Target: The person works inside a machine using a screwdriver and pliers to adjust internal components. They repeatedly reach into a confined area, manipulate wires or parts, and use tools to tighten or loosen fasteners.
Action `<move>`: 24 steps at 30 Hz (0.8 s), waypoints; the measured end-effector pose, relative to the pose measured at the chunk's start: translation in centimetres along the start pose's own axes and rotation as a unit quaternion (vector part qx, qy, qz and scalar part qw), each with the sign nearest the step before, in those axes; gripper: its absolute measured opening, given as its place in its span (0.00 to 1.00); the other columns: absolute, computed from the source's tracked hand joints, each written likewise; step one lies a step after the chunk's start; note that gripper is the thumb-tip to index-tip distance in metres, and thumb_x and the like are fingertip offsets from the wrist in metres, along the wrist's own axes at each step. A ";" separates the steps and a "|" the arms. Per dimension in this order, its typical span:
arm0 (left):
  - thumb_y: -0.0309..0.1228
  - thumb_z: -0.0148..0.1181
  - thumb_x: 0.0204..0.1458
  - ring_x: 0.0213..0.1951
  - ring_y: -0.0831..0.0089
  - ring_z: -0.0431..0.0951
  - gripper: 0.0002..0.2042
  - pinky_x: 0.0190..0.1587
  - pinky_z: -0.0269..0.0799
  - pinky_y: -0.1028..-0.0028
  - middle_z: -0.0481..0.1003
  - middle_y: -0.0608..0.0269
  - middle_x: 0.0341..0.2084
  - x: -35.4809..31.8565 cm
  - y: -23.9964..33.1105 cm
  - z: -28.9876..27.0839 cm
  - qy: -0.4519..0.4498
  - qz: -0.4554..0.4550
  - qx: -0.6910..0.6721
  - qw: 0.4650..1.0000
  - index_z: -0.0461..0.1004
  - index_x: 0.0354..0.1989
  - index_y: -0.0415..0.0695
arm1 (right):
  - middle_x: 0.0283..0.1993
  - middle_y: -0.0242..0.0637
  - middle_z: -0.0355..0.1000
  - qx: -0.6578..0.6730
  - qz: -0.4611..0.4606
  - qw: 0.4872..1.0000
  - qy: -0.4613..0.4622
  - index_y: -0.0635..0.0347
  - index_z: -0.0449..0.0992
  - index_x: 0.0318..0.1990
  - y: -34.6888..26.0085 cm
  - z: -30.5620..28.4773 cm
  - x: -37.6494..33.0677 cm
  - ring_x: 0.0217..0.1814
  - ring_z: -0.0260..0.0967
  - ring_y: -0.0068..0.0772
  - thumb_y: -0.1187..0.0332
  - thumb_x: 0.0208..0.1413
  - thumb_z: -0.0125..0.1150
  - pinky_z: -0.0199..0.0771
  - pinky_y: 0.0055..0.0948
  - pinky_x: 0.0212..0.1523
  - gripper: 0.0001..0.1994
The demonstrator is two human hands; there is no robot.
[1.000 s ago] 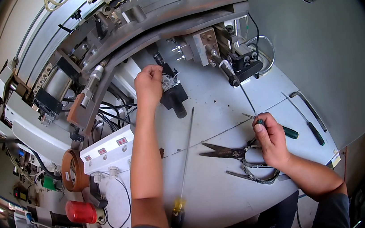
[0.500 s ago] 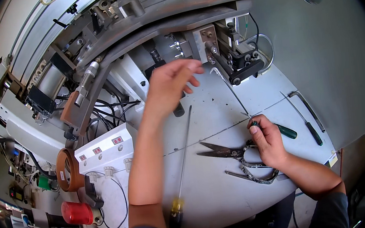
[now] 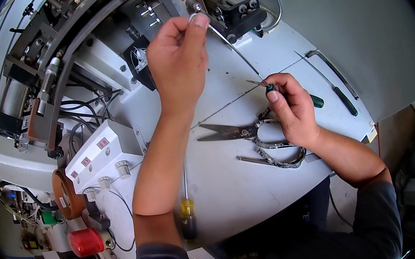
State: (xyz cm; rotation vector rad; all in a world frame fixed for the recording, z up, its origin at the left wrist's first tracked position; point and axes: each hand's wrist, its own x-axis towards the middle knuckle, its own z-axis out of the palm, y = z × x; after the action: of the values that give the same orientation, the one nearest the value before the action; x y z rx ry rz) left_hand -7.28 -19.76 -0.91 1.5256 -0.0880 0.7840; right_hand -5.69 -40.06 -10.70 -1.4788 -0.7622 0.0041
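Note:
My left hand point(image 3: 180, 66) is raised in front of the machine, thumb and forefinger pinched at the tip of a long screwdriver point(image 3: 237, 52). A bit of whitish material shows around that tip. My right hand point(image 3: 295, 112) grips the screwdriver's dark green handle, its shaft slanting up and left. Behind that hand, another green handle point(image 3: 318, 100) sticks out on the right. Large scissors point(image 3: 233, 130) with wrapped handles lie on the table, just below and left of my right hand. A yellow-and-black-handled screwdriver point(image 3: 188, 218) lies beside my left forearm, which partly covers its shaft.
The machine's curved metal frame point(image 3: 81, 29) spans the upper left. White fibres point(image 3: 139, 59) fill a black part. A control box point(image 3: 95, 155) and red lamp point(image 3: 85, 242) stand left. A thin black-handled tool point(image 3: 345, 101) and curved bar point(image 3: 336, 71) lie right.
My left hand has moved from mid-air to the screwdriver's tip and pinches there. My right hand keeps the handle. The whole view has shifted, so the machine sits higher and further left.

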 end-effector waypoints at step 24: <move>0.31 0.58 0.58 0.21 0.82 0.71 0.10 0.24 0.66 0.78 0.75 0.67 0.21 5.7 -0.7 -11.5 0.031 -0.012 0.411 0.911 0.79 0.34 0.36 | 0.26 0.40 0.72 -0.249 0.040 0.964 -0.081 0.68 0.74 0.52 -1.4 -2.4 1.6 0.25 0.67 0.29 0.70 0.62 0.55 0.68 0.26 0.28 0.14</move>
State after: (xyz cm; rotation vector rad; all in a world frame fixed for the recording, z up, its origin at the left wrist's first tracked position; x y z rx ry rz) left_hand -7.32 -6.96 0.34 2.2847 0.3527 0.9020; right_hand -3.96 -41.66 -8.45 -2.0073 -0.8754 -0.0075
